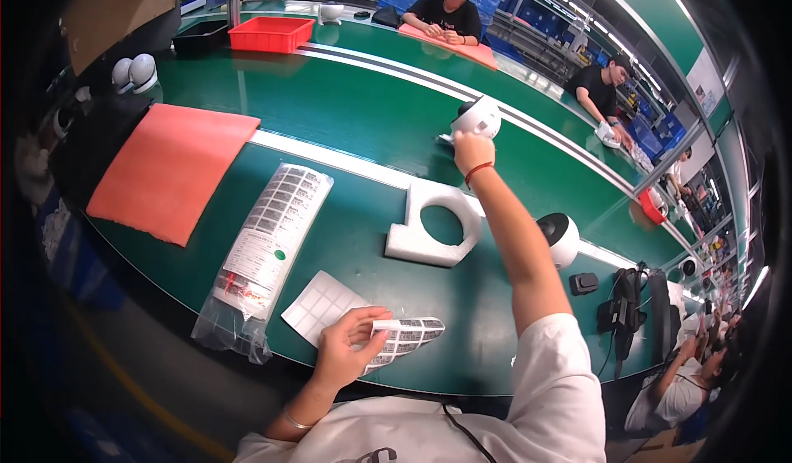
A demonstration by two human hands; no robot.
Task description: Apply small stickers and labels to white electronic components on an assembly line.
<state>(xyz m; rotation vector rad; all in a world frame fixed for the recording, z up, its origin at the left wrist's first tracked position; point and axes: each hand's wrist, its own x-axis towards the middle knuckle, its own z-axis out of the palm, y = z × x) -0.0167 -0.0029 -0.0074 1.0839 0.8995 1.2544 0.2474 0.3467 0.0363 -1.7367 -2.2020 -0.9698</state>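
My right hand [473, 151] reaches far across the green bench, closed on a white, rounded security camera [483, 117] with a black front. Close to my body, my left hand [342, 349] pinches a curled sheet of printed labels [408, 335] between thumb and fingers. Just beyond that hand lies a pale sheet of blank-looking stickers [318, 305]. A white foam block [406, 239] with a round hole lies on the bench between my two hands. Another white camera [563, 240] with a black face sits right of my right forearm.
A bagged stack of label sheets [268, 240] and an orange foam mat [177, 166] lie to the left. A red tray [271, 34] stands at the far left. Right are a small black box [583, 283] and black cabled gear [623, 306]. Co-workers sit across the bench [346, 100].
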